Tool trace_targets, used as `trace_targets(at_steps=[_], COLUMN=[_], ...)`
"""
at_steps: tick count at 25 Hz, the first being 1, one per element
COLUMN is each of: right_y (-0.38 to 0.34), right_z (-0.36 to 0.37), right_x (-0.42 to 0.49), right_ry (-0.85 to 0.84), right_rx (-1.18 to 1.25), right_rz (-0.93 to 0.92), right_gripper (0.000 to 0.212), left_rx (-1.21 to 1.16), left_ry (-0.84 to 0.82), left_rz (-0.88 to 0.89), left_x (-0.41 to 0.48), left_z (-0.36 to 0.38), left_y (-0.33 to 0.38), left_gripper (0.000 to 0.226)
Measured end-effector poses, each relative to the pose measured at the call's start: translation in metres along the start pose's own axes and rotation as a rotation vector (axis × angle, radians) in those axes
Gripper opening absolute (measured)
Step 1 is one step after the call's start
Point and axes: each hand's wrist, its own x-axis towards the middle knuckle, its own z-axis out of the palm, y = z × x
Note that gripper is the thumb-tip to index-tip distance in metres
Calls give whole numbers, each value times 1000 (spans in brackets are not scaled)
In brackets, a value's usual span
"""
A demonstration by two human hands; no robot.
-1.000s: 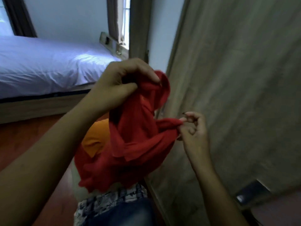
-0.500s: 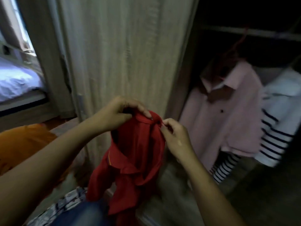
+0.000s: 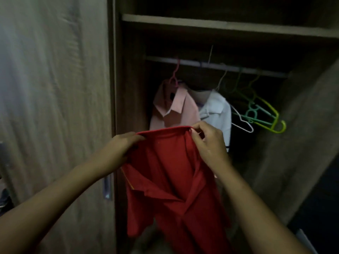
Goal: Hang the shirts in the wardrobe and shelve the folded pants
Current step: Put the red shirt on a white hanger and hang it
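A red collared shirt [image 3: 170, 180] hangs spread between both hands in front of the open wardrobe. My left hand [image 3: 119, 149] pinches its top edge on the left, and my right hand [image 3: 207, 142] pinches the same edge on the right. Behind it a pink shirt [image 3: 176, 105] hangs on a pink hanger from the rail [image 3: 216, 66], with a white shirt [image 3: 216, 109] beside it. Empty hangers, white [image 3: 242, 121] and green and yellow [image 3: 264, 114], hang further right on the rail. No folded pants are in view.
A shelf board [image 3: 220, 26] runs above the rail. The closed wardrobe door [image 3: 55, 107] with a metal handle [image 3: 107, 187] fills the left. The open door panel [image 3: 302, 143] stands at the right. The wardrobe's interior is dark.
The view has swung right from the bed and door to the wardrobe's inside. Both hands have pulled the bunched red shirt apart and lifted it, so its top edge is now stretched flat.
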Motion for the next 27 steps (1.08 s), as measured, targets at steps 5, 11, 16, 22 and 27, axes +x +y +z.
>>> trace_targets(at_steps=[5, 11, 16, 22, 27], right_y=[51, 123, 127, 150, 157], right_z=[-40, -57, -31, -24, -11], right_x=[64, 119, 123, 136, 143], right_ry=[120, 63, -203, -91, 112], right_rx=[-42, -504, -492, -590, 63], right_rz=[111, 364, 106, 529, 856], right_gripper=[21, 34, 28, 61, 17], left_rx=[-127, -125, -90, -78, -54], left_ry=[188, 169, 126, 113, 82], left_rz=[90, 102, 25, 0, -7], left_x=[67, 96, 99, 97, 93], left_z=[-20, -26, -25, -21, -16], left_y=[24, 21, 0, -17, -26], left_gripper=[51, 51, 47, 37, 43])
